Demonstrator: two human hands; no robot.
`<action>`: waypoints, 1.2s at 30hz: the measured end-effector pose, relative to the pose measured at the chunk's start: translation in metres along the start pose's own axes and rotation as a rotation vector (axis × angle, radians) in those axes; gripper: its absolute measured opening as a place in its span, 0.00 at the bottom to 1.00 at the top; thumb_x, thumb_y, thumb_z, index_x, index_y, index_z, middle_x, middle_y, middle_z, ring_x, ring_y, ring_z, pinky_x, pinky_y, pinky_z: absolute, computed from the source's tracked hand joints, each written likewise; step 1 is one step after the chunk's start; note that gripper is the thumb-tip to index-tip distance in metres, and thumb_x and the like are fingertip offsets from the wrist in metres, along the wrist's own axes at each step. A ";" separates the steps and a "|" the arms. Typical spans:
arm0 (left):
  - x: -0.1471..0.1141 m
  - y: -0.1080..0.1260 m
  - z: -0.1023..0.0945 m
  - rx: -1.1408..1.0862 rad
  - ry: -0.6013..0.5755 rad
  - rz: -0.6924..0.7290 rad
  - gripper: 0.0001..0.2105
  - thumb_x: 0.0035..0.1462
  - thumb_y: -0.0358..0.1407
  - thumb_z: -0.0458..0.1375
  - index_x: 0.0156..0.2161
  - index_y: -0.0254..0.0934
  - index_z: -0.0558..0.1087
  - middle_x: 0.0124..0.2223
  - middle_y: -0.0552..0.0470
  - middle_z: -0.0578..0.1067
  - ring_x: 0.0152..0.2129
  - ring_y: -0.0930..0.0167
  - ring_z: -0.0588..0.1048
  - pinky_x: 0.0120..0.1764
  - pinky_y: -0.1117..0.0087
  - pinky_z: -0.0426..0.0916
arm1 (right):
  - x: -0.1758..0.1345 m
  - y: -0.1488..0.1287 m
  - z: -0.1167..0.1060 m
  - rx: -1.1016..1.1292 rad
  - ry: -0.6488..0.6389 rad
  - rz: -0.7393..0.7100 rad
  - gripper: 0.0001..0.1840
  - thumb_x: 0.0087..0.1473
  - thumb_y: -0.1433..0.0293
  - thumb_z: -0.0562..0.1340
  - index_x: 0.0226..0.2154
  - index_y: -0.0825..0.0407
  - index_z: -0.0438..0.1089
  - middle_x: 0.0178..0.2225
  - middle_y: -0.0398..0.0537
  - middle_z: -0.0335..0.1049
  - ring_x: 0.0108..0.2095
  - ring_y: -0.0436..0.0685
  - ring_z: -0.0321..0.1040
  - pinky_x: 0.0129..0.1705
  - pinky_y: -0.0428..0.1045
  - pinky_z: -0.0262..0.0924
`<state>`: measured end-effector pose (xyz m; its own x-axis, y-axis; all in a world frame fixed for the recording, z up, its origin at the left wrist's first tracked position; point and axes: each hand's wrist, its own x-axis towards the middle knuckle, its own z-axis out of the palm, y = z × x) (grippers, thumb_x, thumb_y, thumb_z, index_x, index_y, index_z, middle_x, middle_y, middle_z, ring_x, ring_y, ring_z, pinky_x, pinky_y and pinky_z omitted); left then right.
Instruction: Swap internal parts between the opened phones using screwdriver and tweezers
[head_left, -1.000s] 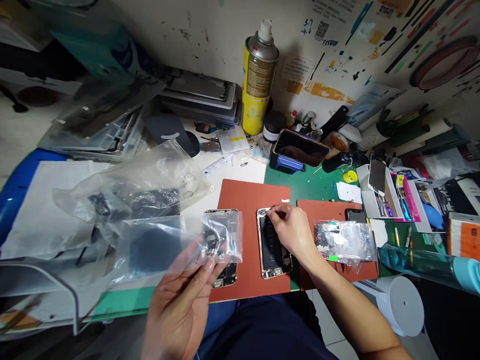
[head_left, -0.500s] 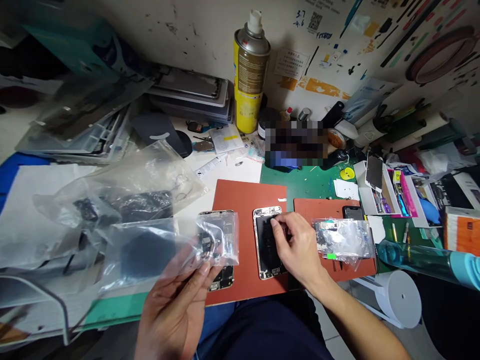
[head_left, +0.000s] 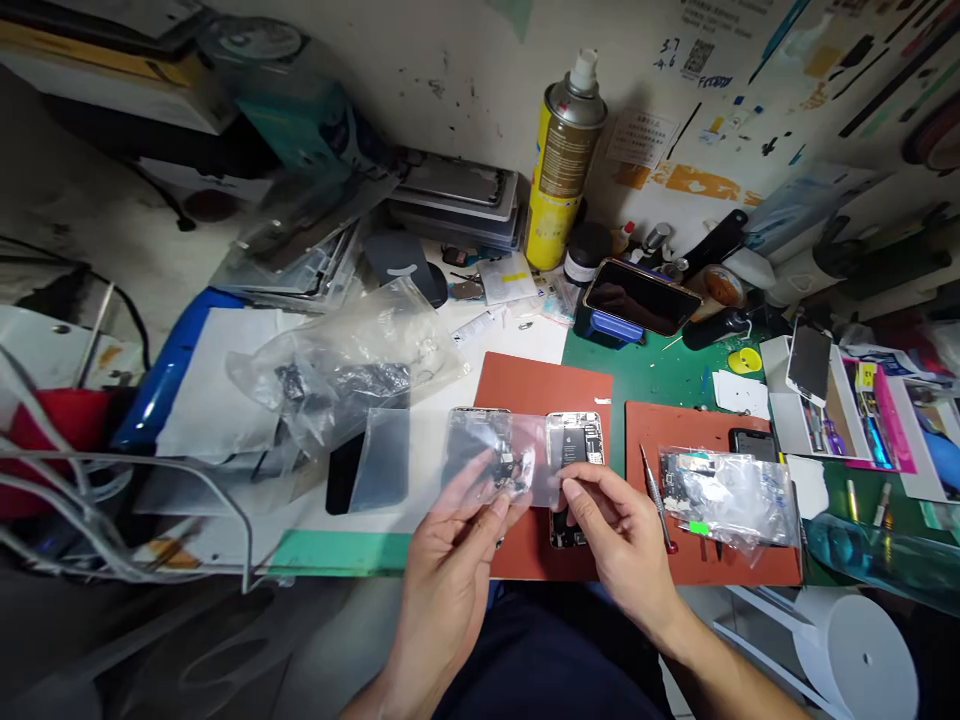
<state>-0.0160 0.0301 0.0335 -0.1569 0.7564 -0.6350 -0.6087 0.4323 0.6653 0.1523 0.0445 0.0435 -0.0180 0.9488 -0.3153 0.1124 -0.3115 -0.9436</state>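
My left hand [head_left: 457, 565] pinches a clear plastic bag [head_left: 431, 470] with small dark phone parts [head_left: 504, 468] inside, held above the brown mat [head_left: 532, 385]. The thumb and fingers of my right hand [head_left: 619, 515] close on the bag's right end. Beneath that hand lies an opened phone [head_left: 592, 430], its black battery and bare boards showing. A second opened phone [head_left: 480, 411] sits to its left, mostly covered by the bag and my left hand. A screwdriver [head_left: 654, 490] rests on the mat to the right of my right hand.
On the right mat [head_left: 645, 425] lies another clear bag of parts [head_left: 731, 505]. A yellow spray can [head_left: 559, 170] and a propped-up phone [head_left: 641, 297] stand behind. A large crumpled bag [head_left: 360, 360] lies left, tool trays [head_left: 795, 400] right, white cables [head_left: 187, 470] far left.
My right hand has come off the right phone onto the bag's end. The bag has moved right, over both phones. The phone's battery now shows where a dark panel was. The view has turned left.
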 end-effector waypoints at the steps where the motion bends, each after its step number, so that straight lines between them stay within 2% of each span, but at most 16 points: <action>1: -0.001 -0.001 0.001 -0.009 -0.008 0.001 0.30 0.53 0.38 0.77 0.61 0.41 0.79 0.49 0.45 0.87 0.57 0.53 0.82 0.62 0.52 0.76 | 0.001 0.000 0.000 0.027 -0.002 0.021 0.15 0.69 0.55 0.66 0.45 0.48 0.81 0.33 0.46 0.78 0.32 0.55 0.72 0.34 0.49 0.68; 4: -0.003 -0.003 0.003 -0.023 -0.035 0.000 0.30 0.53 0.38 0.77 0.61 0.41 0.79 0.48 0.46 0.87 0.55 0.54 0.83 0.63 0.50 0.75 | 0.002 0.000 -0.001 0.087 0.005 0.061 0.15 0.66 0.55 0.69 0.46 0.47 0.82 0.34 0.46 0.79 0.33 0.55 0.74 0.36 0.49 0.69; 13: -0.006 -0.002 0.005 -0.005 -0.057 -0.013 0.30 0.52 0.39 0.77 0.61 0.42 0.79 0.51 0.45 0.86 0.55 0.56 0.83 0.64 0.52 0.74 | 0.002 -0.001 -0.003 0.144 -0.031 0.098 0.15 0.63 0.55 0.71 0.44 0.47 0.85 0.34 0.47 0.81 0.34 0.56 0.75 0.38 0.51 0.72; 17: -0.007 -0.002 0.006 -0.016 -0.071 -0.018 0.29 0.53 0.38 0.77 0.60 0.42 0.79 0.53 0.45 0.86 0.55 0.54 0.83 0.62 0.50 0.77 | 0.006 -0.002 -0.006 0.128 -0.047 0.095 0.19 0.61 0.55 0.73 0.51 0.45 0.84 0.33 0.45 0.79 0.30 0.54 0.72 0.35 0.51 0.72; 20: -0.007 -0.001 0.007 -0.008 -0.081 -0.025 0.29 0.52 0.38 0.77 0.59 0.42 0.80 0.54 0.44 0.86 0.54 0.53 0.83 0.61 0.48 0.78 | 0.012 -0.003 -0.009 0.083 -0.132 0.086 0.22 0.62 0.54 0.71 0.56 0.43 0.82 0.32 0.43 0.77 0.29 0.54 0.71 0.35 0.51 0.72; 24: -0.008 -0.001 0.006 0.006 -0.089 -0.036 0.29 0.52 0.39 0.77 0.59 0.41 0.80 0.52 0.44 0.86 0.53 0.53 0.84 0.61 0.48 0.77 | 0.019 -0.005 -0.012 0.005 -0.206 0.109 0.20 0.61 0.54 0.71 0.53 0.42 0.83 0.31 0.42 0.77 0.27 0.54 0.68 0.33 0.50 0.70; 28: -0.007 -0.002 0.005 0.014 -0.077 -0.051 0.31 0.50 0.40 0.78 0.60 0.40 0.79 0.44 0.46 0.88 0.49 0.56 0.86 0.61 0.48 0.77 | 0.022 -0.008 -0.014 0.016 -0.225 0.123 0.15 0.61 0.55 0.72 0.46 0.44 0.84 0.30 0.42 0.77 0.25 0.52 0.68 0.31 0.49 0.67; 32: -0.007 -0.003 0.004 0.008 -0.066 -0.049 0.32 0.49 0.40 0.80 0.59 0.39 0.80 0.39 0.49 0.87 0.45 0.59 0.86 0.58 0.52 0.79 | 0.020 -0.011 -0.015 0.029 -0.193 0.111 0.13 0.61 0.56 0.72 0.43 0.46 0.82 0.25 0.40 0.76 0.23 0.52 0.69 0.30 0.48 0.67; 36: -0.007 -0.003 0.005 0.003 -0.070 -0.046 0.31 0.49 0.40 0.79 0.58 0.41 0.80 0.46 0.46 0.87 0.45 0.60 0.86 0.56 0.55 0.81 | 0.019 -0.010 -0.013 0.018 -0.094 0.063 0.13 0.63 0.57 0.71 0.45 0.46 0.82 0.30 0.43 0.78 0.24 0.52 0.71 0.28 0.48 0.68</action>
<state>-0.0097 0.0257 0.0381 -0.0743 0.7681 -0.6360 -0.6117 0.4686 0.6373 0.1641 0.0659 0.0481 -0.1044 0.9184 -0.3816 0.0983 -0.3723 -0.9229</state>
